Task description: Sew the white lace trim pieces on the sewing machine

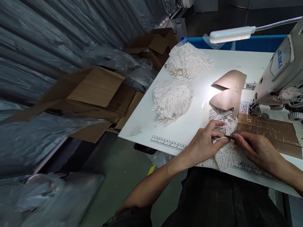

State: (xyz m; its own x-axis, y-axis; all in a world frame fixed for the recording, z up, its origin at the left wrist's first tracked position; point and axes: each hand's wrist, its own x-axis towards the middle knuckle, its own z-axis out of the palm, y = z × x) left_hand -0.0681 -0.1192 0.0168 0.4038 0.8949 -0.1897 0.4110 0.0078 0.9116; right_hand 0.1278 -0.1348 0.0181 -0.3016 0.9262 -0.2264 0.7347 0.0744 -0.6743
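My left hand (208, 142) is closed on a piece of white lace fabric (226, 159), pinching its edge between thumb and fingers. My right hand (255, 148) grips a thin dark pointed tool (229, 137), whose tip meets the lace at my left fingertips. Whether the tool is tweezers or snips cannot be made out. The lace drapes over the table's front edge. Just beyond my hands lies a brown paper pattern piece (233, 91) with handwriting, partly over the lace. A JUKI sewing machine (276, 69) stands to the right, its presser foot beyond my right hand.
Two stacks of white lace pieces, a far stack (189, 61) and a nearer stack (172, 99), lie on the white table (142, 126). Brown card (272, 132) with loose threads covers the machine bed. A lamp (232, 34) hangs above. Open cardboard boxes (97, 85) stand at left.
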